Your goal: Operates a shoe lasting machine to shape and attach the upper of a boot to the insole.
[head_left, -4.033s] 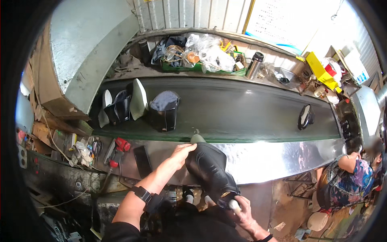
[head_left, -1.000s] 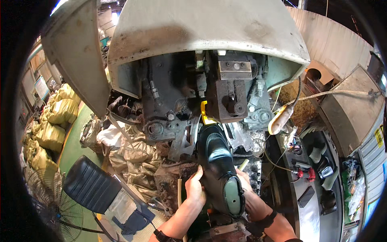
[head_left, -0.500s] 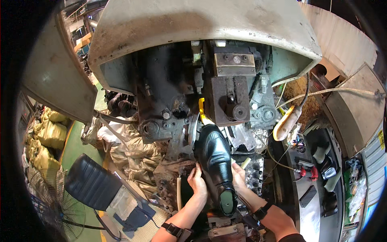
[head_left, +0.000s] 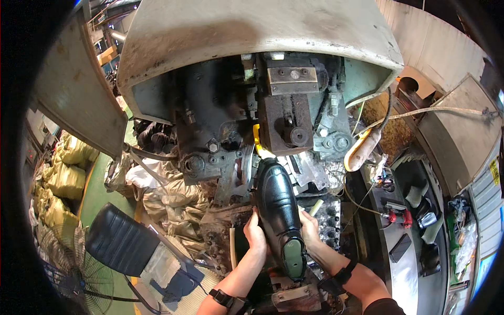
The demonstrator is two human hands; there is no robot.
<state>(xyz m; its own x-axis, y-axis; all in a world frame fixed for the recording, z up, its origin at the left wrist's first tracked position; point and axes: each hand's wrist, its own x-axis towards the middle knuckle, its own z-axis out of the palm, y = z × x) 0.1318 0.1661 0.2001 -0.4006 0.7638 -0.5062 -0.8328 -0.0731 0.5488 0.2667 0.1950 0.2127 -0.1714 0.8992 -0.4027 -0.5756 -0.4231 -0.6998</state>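
A glossy black shoe (head_left: 276,194) with a green last (head_left: 293,252) showing in its heel opening lies lengthwise in front of me. Its toe points away, up against the machine's dark metal block (head_left: 287,123). My left hand (head_left: 255,233) grips the left side of the shoe near its middle. On the opposite side my right hand (head_left: 310,228) presses against it, with the fingers partly hidden underneath. Just left of the block stands a yellow strip (head_left: 257,137), close to the toe. Both wrists wear dark bands.
A large pale machine hood (head_left: 252,31) arches over the work area. At right hangs a yellowish lamp (head_left: 363,149) on a cable, beside a side bench (head_left: 403,283) holding a phone (head_left: 400,248). A black chair (head_left: 122,239), a fan (head_left: 79,273) and yellow sacks (head_left: 68,173) stand at left.
The shoe's heel has swung up toward me, showing more of the green last. Both hands keep hold of it. The whole view has shifted slightly.
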